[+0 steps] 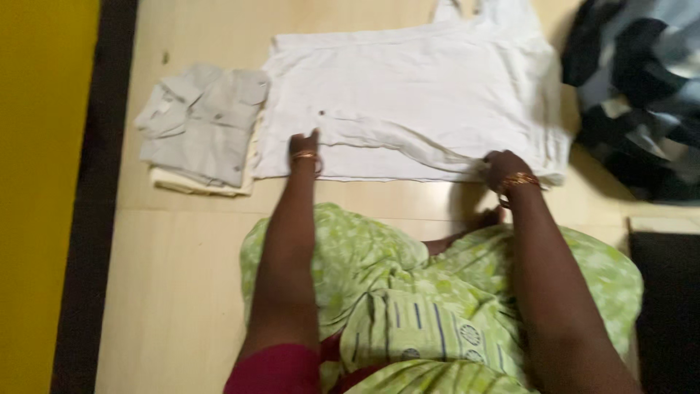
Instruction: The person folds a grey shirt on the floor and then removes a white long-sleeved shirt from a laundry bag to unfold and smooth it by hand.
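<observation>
A white sleeveless garment (415,95) lies spread flat on the pale floor (175,277) in front of me. My left hand (305,146) rests on its near left part, fingers pressed down on the cloth. At the near right hem, my right hand (503,169) has its fingers closed on a fold of the fabric. Both wrists carry gold bangles. My knees in green patterned cloth (408,292) sit just below the garment.
A folded grey shirt (200,120) lies on a folded cream cloth (197,184) left of the white garment. A heap of dark and grey clothes (638,95) sits at the right. A yellow wall (40,182) and a dark strip run along the left.
</observation>
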